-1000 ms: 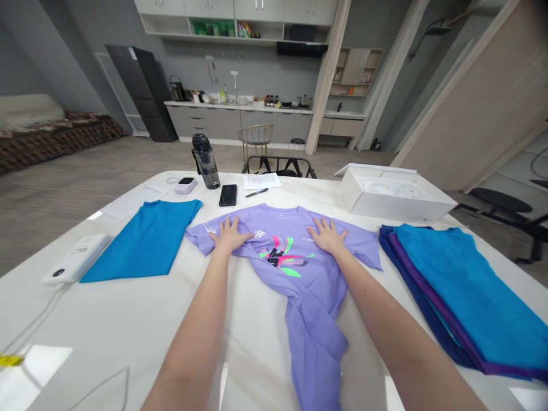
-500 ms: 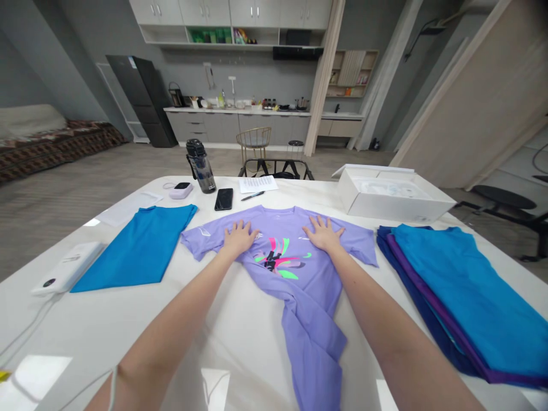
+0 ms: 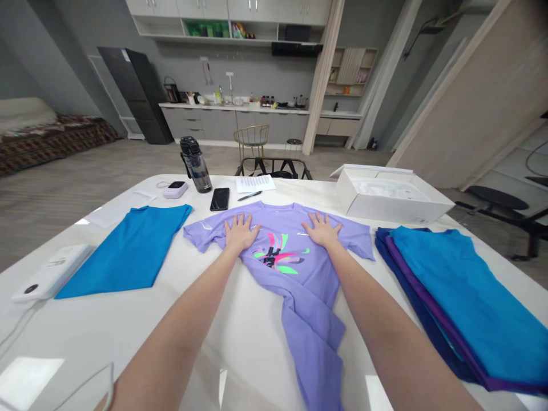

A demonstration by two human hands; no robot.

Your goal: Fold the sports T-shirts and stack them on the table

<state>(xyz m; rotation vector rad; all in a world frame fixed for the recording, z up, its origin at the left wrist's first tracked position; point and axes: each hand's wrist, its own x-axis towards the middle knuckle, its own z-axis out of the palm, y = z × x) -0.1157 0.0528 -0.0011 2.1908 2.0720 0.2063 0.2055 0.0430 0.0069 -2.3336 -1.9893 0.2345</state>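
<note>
A lavender T-shirt (image 3: 278, 288) with a pink, green and black print lies on the white table (image 3: 240, 348), collar away from me. Its shoulders and sleeves are spread out, while the lower part is bunched and twisted toward the near edge. My left hand (image 3: 240, 233) lies flat on the left chest of the shirt, fingers spread. Flat on the right chest rests my right hand (image 3: 322, 230), its fingers also apart. A folded blue shirt (image 3: 128, 248) is to the left. On the right is a stack of folded blue, purple and navy garments (image 3: 466, 291).
A white power bank (image 3: 53, 271) with a cable sits at the left. Toward the back are a water bottle (image 3: 197, 165), a phone (image 3: 220, 199), a pen (image 3: 249, 196), a paper sheet (image 3: 256, 183) and a small lilac device (image 3: 174, 189). An open white box (image 3: 394, 200) stands back right.
My left hand has slid right, inward across the shirt's chest, staying spread. My right hand stays nearly in place on the shirt. The camera view has shifted slightly.
</note>
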